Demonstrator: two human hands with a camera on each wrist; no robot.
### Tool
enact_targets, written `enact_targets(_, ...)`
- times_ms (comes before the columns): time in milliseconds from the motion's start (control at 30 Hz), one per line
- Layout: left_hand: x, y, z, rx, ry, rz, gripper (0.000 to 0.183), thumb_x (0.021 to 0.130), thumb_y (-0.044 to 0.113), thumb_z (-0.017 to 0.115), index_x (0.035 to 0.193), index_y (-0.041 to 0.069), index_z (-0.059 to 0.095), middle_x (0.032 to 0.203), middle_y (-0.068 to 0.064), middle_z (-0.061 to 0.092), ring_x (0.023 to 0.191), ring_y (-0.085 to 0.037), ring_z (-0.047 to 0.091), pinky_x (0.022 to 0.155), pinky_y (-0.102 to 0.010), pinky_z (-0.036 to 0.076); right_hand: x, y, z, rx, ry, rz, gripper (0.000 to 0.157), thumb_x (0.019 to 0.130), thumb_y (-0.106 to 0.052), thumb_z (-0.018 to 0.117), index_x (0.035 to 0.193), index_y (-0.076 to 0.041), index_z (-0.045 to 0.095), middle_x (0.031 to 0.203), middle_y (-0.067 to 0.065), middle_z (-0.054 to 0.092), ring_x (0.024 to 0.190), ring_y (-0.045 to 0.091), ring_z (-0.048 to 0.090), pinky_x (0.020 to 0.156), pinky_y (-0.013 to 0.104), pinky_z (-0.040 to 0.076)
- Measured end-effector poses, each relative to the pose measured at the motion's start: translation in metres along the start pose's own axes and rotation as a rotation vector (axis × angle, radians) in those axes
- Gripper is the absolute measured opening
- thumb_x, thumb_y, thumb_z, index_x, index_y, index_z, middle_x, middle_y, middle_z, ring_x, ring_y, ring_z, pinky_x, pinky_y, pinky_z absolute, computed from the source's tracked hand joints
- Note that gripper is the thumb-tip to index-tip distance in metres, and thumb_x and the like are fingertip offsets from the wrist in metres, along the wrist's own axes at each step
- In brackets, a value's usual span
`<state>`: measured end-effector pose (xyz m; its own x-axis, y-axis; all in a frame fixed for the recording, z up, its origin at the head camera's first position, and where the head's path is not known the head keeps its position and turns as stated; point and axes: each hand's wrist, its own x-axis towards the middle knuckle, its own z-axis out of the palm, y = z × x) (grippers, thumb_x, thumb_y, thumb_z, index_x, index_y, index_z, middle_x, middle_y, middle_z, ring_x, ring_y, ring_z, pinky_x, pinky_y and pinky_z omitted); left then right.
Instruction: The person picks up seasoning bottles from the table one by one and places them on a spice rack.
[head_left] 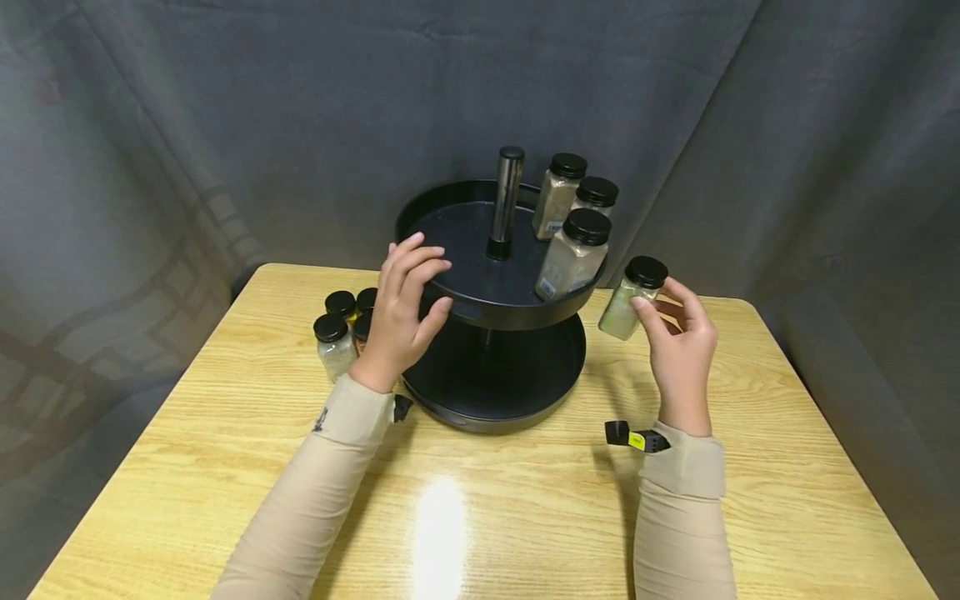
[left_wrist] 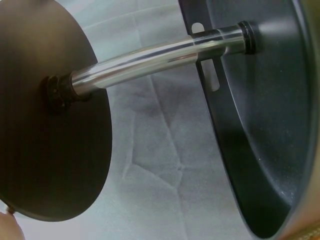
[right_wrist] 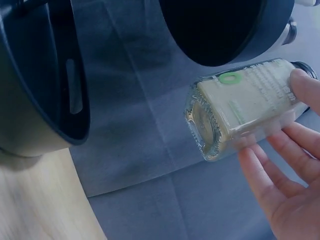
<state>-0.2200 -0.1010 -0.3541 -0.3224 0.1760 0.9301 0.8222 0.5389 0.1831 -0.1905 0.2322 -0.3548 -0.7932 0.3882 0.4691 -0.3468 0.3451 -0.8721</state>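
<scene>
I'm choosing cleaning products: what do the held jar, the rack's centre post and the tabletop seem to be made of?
Held jar: clear, glossy glass or perhaps plastic; its bottom looks thick and see-through.
Centre post: polished metal, apparently, or chromed plastic; bright reflections streak it.
Tabletop: wood or wood-look laminate, slightly shiny; it shows grain and glare.

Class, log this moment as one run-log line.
right hand: grips jar aloft; left hand: by upper tray, contact unclear; tray contents: three jars
</scene>
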Motion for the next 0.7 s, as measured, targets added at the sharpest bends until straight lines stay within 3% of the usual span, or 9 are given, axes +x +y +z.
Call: enact_targets(700, 0.000, 0.000, -0.001, -0.003, -0.005, -0.001, 0.048, 0.107, 0.047, 0.042, 0.122, 0.004, 0.057, 0.130, -0.017, 0.055, 0.140, -0.035, 0.041, 0.119, -0.063, 0.019, -0.008, -0.030, -0.004, 0.205, -0.002, -0.077, 0.033, 0.092, -0.002, 0.073, 0.125, -0.006, 0.071, 0.109, -0.003, 0.069, 0.096, 0.015, 0.064, 0.081, 0.022, 0.049)
